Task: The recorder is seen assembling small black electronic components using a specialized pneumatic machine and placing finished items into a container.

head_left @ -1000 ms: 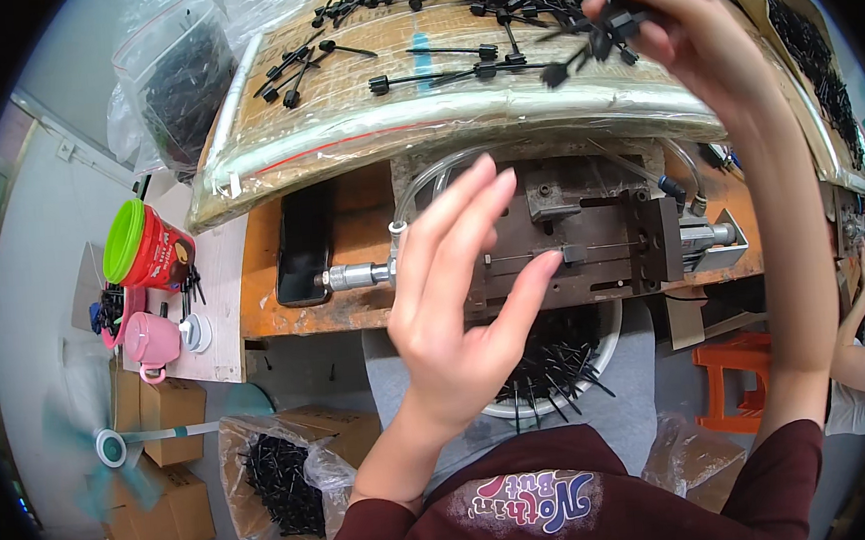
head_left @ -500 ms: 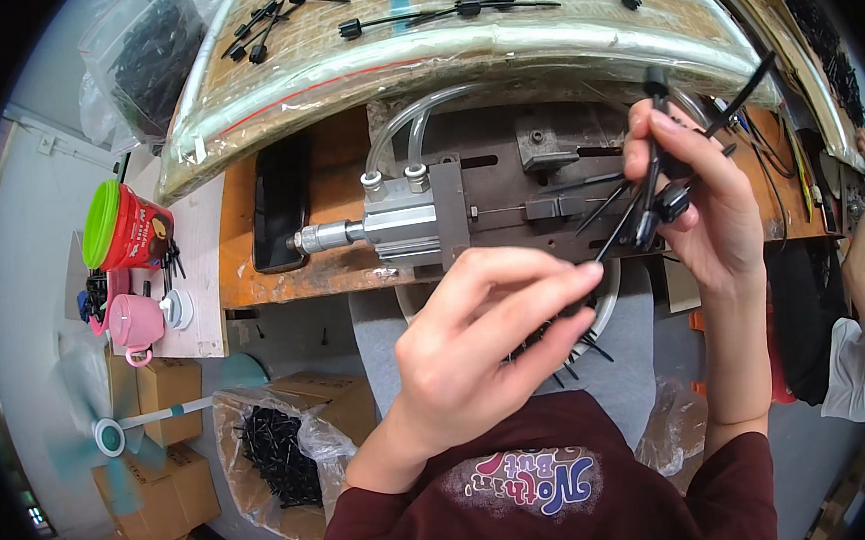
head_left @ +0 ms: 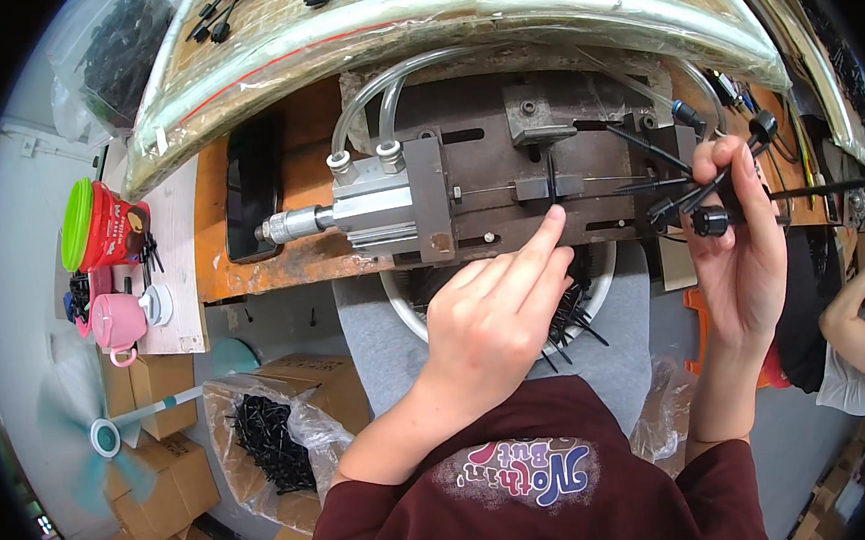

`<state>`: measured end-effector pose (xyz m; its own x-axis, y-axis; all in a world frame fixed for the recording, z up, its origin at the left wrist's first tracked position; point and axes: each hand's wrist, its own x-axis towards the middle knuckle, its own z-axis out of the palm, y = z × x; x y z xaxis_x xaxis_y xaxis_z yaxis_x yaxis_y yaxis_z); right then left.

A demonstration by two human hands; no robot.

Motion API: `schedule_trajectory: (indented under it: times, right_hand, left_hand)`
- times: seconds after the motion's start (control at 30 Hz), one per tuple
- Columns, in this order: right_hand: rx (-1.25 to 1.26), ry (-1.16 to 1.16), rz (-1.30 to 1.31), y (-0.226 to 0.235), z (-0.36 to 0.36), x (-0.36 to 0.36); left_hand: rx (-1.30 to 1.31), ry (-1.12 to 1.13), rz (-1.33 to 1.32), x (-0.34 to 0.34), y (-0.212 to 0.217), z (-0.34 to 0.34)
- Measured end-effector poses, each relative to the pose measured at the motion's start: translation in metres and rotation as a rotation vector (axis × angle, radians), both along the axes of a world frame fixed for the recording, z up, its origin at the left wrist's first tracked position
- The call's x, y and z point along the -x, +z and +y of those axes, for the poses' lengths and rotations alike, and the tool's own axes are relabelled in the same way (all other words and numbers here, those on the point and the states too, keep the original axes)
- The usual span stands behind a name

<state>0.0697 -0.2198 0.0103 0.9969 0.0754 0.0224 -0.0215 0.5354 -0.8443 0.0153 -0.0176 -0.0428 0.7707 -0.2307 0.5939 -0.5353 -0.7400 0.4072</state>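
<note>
My left hand (head_left: 496, 311) reaches up to a grey metal press fixture (head_left: 506, 180) on the orange bench, its fingertips pinching a thin black plastic part (head_left: 552, 183) standing in the fixture's slot. My right hand (head_left: 741, 238) hovers at the fixture's right end and grips a bunch of black plastic ties with round heads (head_left: 694, 202). A silver pneumatic cylinder (head_left: 353, 210) with clear hoses sits on the fixture's left. Below the fixture a white basin (head_left: 594, 289) holds several loose black ties, partly hidden by my left hand.
A plastic-wrapped board (head_left: 455, 18) with more black ties lies behind the fixture. A black phone (head_left: 251, 187) lies on the bench left. A red can with a green lid (head_left: 98, 223) and pink cup (head_left: 117, 322) stand left. Bagged black parts (head_left: 269, 442) sit in a carton below. Another person (head_left: 859, 340) sits right.
My right hand came down from the board with a bunch of ties to the fixture's right end. My left hand moved up from my lap to the fixture's slot.
</note>
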Motion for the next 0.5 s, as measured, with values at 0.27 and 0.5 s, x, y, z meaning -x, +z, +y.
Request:
schedule_trajectory:
  times: [0.27,0.5]
  right_hand:
    - [0.102,-0.067,-0.014,-0.009,0.006,0.016]
    - [0.076,-0.073,0.029,-0.015,0.007,0.020]
  left_hand:
    - [-0.074,0.047,0.036,-0.008,0.008,-0.005]
    - [0.044,0.011,0.137,-0.007,0.013,0.001]
